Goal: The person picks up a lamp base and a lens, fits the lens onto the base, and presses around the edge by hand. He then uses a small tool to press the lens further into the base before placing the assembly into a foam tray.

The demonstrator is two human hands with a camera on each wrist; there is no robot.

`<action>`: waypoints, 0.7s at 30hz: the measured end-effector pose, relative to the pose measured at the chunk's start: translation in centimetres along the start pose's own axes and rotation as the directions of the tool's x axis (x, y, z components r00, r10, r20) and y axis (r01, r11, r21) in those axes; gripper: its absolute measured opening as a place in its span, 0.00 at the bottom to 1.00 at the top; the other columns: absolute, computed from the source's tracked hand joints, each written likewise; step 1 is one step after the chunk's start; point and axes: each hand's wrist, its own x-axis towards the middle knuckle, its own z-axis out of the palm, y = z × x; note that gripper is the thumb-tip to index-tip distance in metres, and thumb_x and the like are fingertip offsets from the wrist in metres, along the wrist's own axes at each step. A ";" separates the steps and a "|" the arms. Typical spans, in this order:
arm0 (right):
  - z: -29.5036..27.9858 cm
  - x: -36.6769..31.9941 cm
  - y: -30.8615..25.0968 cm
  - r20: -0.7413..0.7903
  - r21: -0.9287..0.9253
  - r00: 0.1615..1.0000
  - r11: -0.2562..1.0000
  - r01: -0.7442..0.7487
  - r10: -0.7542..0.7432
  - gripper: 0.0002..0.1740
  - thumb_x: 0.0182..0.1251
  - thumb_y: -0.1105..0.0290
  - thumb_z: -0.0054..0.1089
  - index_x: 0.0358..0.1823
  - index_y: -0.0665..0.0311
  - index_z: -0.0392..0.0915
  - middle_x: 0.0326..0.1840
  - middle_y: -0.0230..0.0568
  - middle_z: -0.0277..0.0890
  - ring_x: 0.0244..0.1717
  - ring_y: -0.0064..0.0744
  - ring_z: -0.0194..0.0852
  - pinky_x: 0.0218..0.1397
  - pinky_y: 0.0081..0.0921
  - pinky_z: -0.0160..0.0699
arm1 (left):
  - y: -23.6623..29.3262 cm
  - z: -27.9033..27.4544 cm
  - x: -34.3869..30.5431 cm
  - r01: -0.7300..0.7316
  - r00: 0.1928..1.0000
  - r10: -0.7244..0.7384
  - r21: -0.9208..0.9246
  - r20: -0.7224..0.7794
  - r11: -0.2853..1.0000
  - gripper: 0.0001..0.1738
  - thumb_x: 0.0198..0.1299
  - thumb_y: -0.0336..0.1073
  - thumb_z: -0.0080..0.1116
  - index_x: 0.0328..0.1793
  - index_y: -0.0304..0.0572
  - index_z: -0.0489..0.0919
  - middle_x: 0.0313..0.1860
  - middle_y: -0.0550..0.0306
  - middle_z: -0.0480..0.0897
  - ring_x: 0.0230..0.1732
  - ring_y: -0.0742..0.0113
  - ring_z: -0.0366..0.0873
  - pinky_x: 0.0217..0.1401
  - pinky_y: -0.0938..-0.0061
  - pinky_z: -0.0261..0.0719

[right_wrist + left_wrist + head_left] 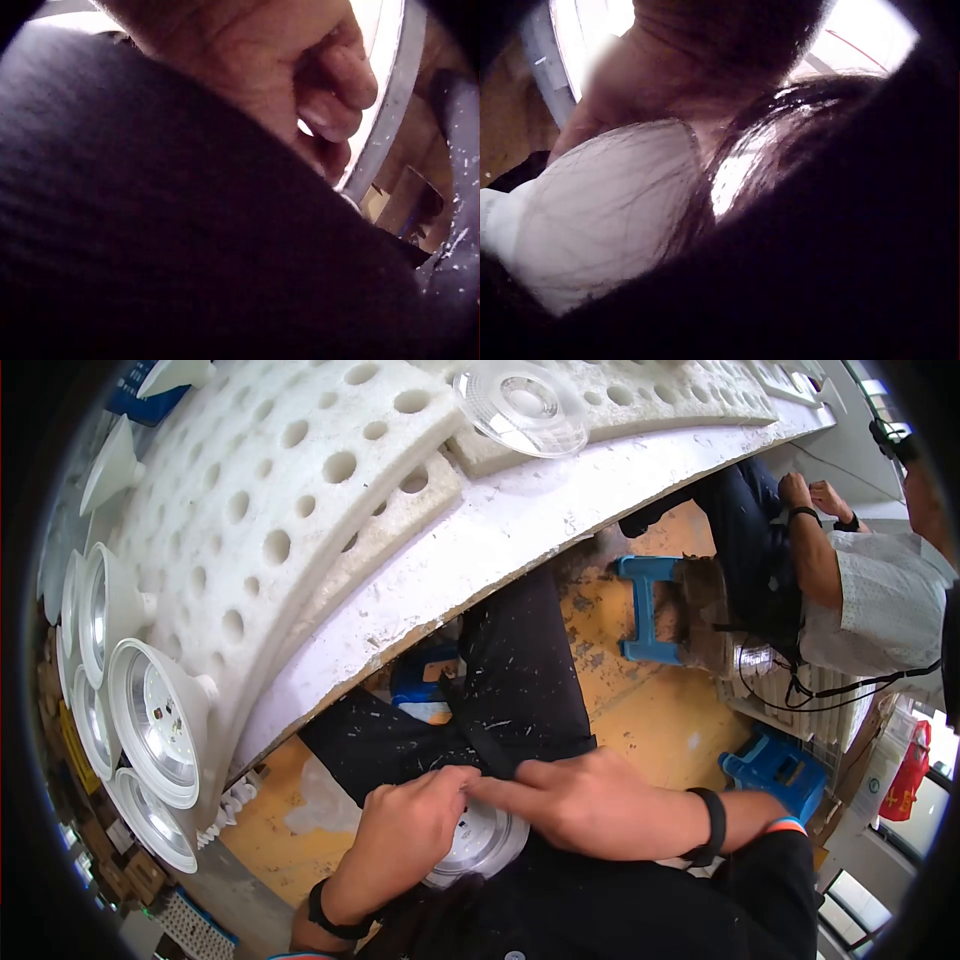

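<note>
A white cone-shaped lamp housing (470, 847) with a silvery inside lies in the person's lap, its open face up. The left hand (410, 825) grips it at the left side; the left wrist view shows the housing's smooth outer wall (607, 214) against the palm. Over the far part of the open face reaches the right hand (585, 800), its index finger stretched to the left fingertips. In the right wrist view its other fingers (337, 82) curl above the housing's rim (397, 97). Whether the right fingers pinch something small, I cannot tell.
Ahead stands a white workbench (480, 530) with perforated foam boards (300, 490). A clear lens disc (522, 405) lies on them. Several similar lamp housings (155, 720) stand at the left. Another person (870, 590) sits at the right near a blue stool (645, 610).
</note>
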 end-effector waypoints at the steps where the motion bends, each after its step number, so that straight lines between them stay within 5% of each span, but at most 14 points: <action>1: 0.3 0.4 -0.3 -0.006 -0.035 1.000 0.999 0.021 -0.021 0.22 0.55 0.74 0.57 0.54 0.61 0.76 0.28 0.38 0.74 0.24 0.37 0.82 0.20 0.30 0.77 | 0.0 0.0 0.0 0.007 1.000 -0.007 0.005 -0.008 1.000 0.10 0.60 0.26 0.57 0.48 0.36 0.81 0.37 0.41 0.85 0.39 0.45 0.85 0.40 0.63 0.83; 8: -0.6 -1.4 0.6 0.091 -0.099 0.992 0.992 -0.081 0.090 0.24 0.55 0.74 0.57 0.56 0.62 0.75 0.27 0.37 0.73 0.24 0.36 0.81 0.20 0.29 0.76 | -0.4 0.0 0.2 0.051 0.999 -0.050 -0.092 0.008 0.994 0.20 0.59 0.25 0.58 0.59 0.37 0.77 0.40 0.42 0.86 0.41 0.46 0.86 0.43 0.64 0.83; 11: 0.5 0.4 0.6 -0.001 -0.073 1.000 0.997 -0.021 0.021 0.35 0.50 0.74 0.63 0.66 0.52 0.74 0.24 0.33 0.69 0.20 0.31 0.76 0.19 0.29 0.73 | -0.6 -0.1 0.4 0.052 0.998 -0.049 -0.064 0.048 0.997 0.29 0.58 0.27 0.61 0.68 0.37 0.71 0.42 0.44 0.87 0.42 0.48 0.86 0.45 0.66 0.82; 13: 1.6 1.9 1.3 -0.124 0.027 0.987 0.994 0.104 -0.099 0.23 0.56 0.73 0.60 0.56 0.60 0.77 0.24 0.35 0.71 0.23 0.34 0.80 0.20 0.30 0.76 | -1.2 -0.4 0.5 0.065 0.997 -0.064 -0.037 0.040 0.997 0.37 0.58 0.35 0.65 0.73 0.38 0.65 0.39 0.45 0.87 0.38 0.46 0.85 0.41 0.61 0.83; 16: 4.1 1.3 3.0 -0.219 0.174 0.961 0.963 0.206 -0.166 0.21 0.59 0.72 0.63 0.55 0.61 0.78 0.26 0.36 0.73 0.23 0.35 0.78 0.21 0.31 0.75 | -1.2 -0.3 0.6 0.094 0.994 -0.087 -0.129 0.060 0.987 0.42 0.56 0.37 0.68 0.76 0.39 0.61 0.40 0.46 0.87 0.40 0.46 0.85 0.44 0.62 0.83; 17: 5.2 1.3 3.6 -0.314 0.408 0.944 0.883 0.231 -0.102 0.17 0.64 0.71 0.64 0.54 0.64 0.80 0.27 0.30 0.75 0.23 0.24 0.73 0.25 0.24 0.73 | -1.4 -0.3 0.9 0.097 0.995 -0.091 -0.136 0.051 0.986 0.42 0.56 0.37 0.68 0.76 0.39 0.61 0.40 0.46 0.87 0.40 0.46 0.85 0.44 0.62 0.83; 18: 5.7 1.1 3.7 -0.307 0.409 0.946 0.883 0.231 -0.106 0.17 0.64 0.71 0.64 0.54 0.64 0.80 0.27 0.30 0.75 0.23 0.24 0.73 0.25 0.24 0.73 | -1.6 -0.5 1.1 0.105 0.993 -0.095 -0.148 0.072 0.983 0.42 0.56 0.37 0.68 0.76 0.39 0.62 0.40 0.46 0.87 0.41 0.46 0.85 0.45 0.63 0.83; 19: 5.9 1.0 3.7 -0.220 0.701 0.956 0.713 0.016 0.194 0.15 0.66 0.71 0.63 0.53 0.64 0.80 0.28 0.27 0.74 0.25 0.18 0.69 0.28 0.20 0.72 | -1.6 -0.6 1.3 0.111 0.991 -0.097 -0.156 0.095 0.982 0.42 0.55 0.37 0.68 0.75 0.39 0.62 0.40 0.46 0.87 0.42 0.46 0.85 0.45 0.63 0.82; 20: 6.1 1.0 3.8 -0.041 0.896 0.896 0.414 -0.163 0.442 0.14 0.68 0.70 0.63 0.53 0.64 0.81 0.29 0.24 0.74 0.27 0.13 0.65 0.32 0.16 0.70 | -1.6 -0.6 1.4 0.111 0.991 -0.097 -0.153 0.095 0.982 0.42 0.55 0.37 0.68 0.75 0.39 0.62 0.40 0.46 0.87 0.42 0.46 0.85 0.45 0.63 0.82; 21: 6.1 0.9 4.0 0.032 0.925 0.883 0.321 -0.203 0.468 0.13 0.69 0.69 0.63 0.51 0.64 0.81 0.28 0.21 0.69 0.30 0.09 0.59 0.36 0.14 0.65 | -1.5 -0.7 1.5 0.120 0.989 -0.104 -0.156 0.108 0.980 0.39 0.55 0.38 0.69 0.72 0.38 0.65 0.41 0.46 0.87 0.42 0.46 0.85 0.45 0.63 0.83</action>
